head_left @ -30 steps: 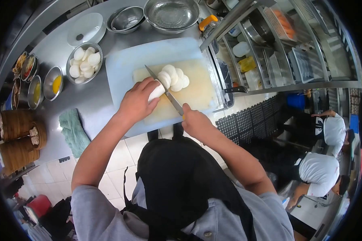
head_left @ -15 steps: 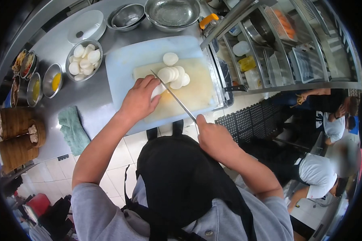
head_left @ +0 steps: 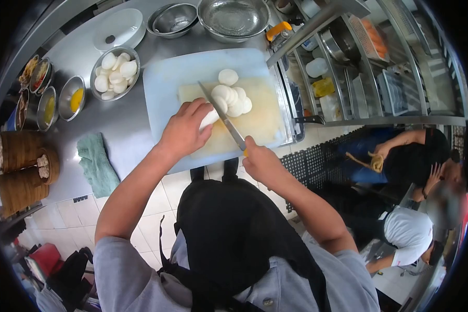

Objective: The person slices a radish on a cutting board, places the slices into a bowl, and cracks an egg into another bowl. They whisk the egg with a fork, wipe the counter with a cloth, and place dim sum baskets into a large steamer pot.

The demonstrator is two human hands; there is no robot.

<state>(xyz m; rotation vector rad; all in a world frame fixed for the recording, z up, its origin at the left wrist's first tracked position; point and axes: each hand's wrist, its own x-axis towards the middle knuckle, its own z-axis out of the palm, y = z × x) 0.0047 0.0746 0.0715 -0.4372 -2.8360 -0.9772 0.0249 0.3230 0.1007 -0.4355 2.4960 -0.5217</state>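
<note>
My left hand (head_left: 184, 132) is closed over a white cylindrical food piece (head_left: 209, 120), pressing it on the pale blue cutting board (head_left: 158, 86). My right hand (head_left: 262, 162) grips a knife (head_left: 224, 118) by its yellowish handle. The blade runs diagonally against the cut end of the piece, close to my left fingertips. Beyond the blade, overlapping round white slices (head_left: 236, 101) lie in a short row. One separate slice (head_left: 228, 77) rests farther up the board. The exact kind of white food cannot be told.
Left of the board stands a metal bowl of white pieces (head_left: 116, 75), with smaller ingredient bowls (head_left: 72, 99) beyond. A green cloth (head_left: 96, 165) and bamboo steamers (head_left: 20, 151) lie nearer. A black-handled knife (head_left: 310, 119) is by the right-hand shelf rack (head_left: 379, 120). Two co-workers (head_left: 408, 229) are at right.
The knife's blade has swung to a steeper angle, and my right hand has shifted slightly left and up. My left hand stays on the white piece. The view has shifted slightly.
</note>
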